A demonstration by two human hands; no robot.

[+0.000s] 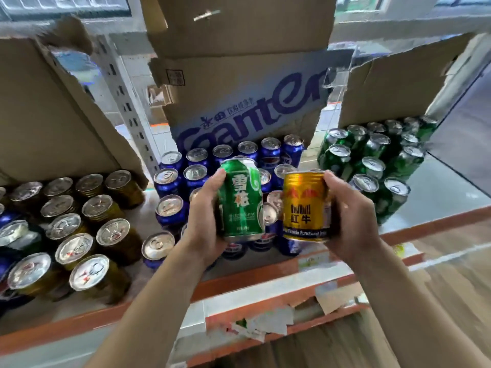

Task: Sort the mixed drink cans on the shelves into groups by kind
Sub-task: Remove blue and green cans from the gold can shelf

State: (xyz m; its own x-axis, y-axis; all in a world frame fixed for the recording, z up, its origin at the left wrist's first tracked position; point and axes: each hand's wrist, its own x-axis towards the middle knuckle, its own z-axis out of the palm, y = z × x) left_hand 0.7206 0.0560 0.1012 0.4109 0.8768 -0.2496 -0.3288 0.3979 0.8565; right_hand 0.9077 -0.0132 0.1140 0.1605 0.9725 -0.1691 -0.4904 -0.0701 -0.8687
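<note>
1. At frame centre, I had the left hand (204, 219) curled round a tall green aluminium can (240, 200), held upright.
2. Just beside it, the right hand (350, 216) gripped a short gold metal can (305, 205).
3. Behind them stood blue drink cans (170, 179) at centre, gold-sided cans (79, 229) lower left and dark green cans (372, 160) at right.

Orange-edged shelf (438, 189), cardboard boxes (239, 83), windows (66, 6) above

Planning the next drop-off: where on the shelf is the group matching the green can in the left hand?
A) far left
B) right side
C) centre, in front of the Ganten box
B: the green can in the left hand matches the green cans clustered at the right; the gold cans stand left.
</note>
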